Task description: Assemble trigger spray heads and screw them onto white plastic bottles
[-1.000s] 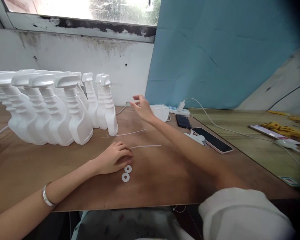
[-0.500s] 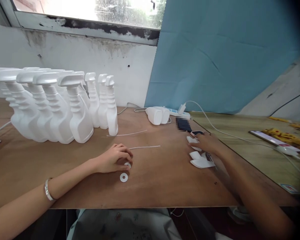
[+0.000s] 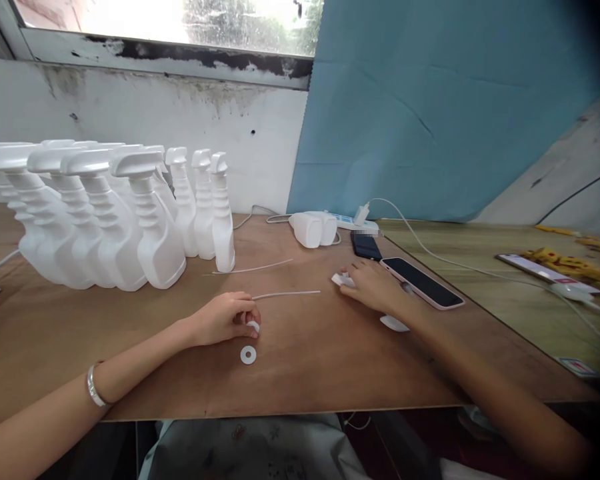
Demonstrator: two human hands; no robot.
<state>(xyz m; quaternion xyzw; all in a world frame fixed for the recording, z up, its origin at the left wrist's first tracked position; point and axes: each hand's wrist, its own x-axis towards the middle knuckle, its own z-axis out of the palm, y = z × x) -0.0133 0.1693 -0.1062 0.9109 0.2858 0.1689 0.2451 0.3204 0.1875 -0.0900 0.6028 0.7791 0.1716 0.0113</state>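
My left hand [image 3: 225, 320] rests on the brown table [image 3: 130, 360] with its fingers pinched on a small white ring washer [image 3: 253, 326]. A second white washer [image 3: 249, 355] lies loose just in front of it. My right hand [image 3: 373, 287] lies over a white spray trigger head [image 3: 341, 280], fingers curled round it; another white trigger part [image 3: 394, 323] shows beside my wrist. Two thin white dip tubes [image 3: 286, 293] [image 3: 253, 269] lie between the hands and the bottles.
Several white spray bottles [image 3: 105, 213] stand in rows at the back left. One bottle [image 3: 314, 228] lies on its side near a power strip [image 3: 355, 223] with cables. Two phones [image 3: 423, 282] [image 3: 366, 245] lie right of my hand. A blue board leans behind.
My right hand came back from the far bottle to the trigger heads near the phone, then slid left with one. My left hand stayed put and closed on one washer.
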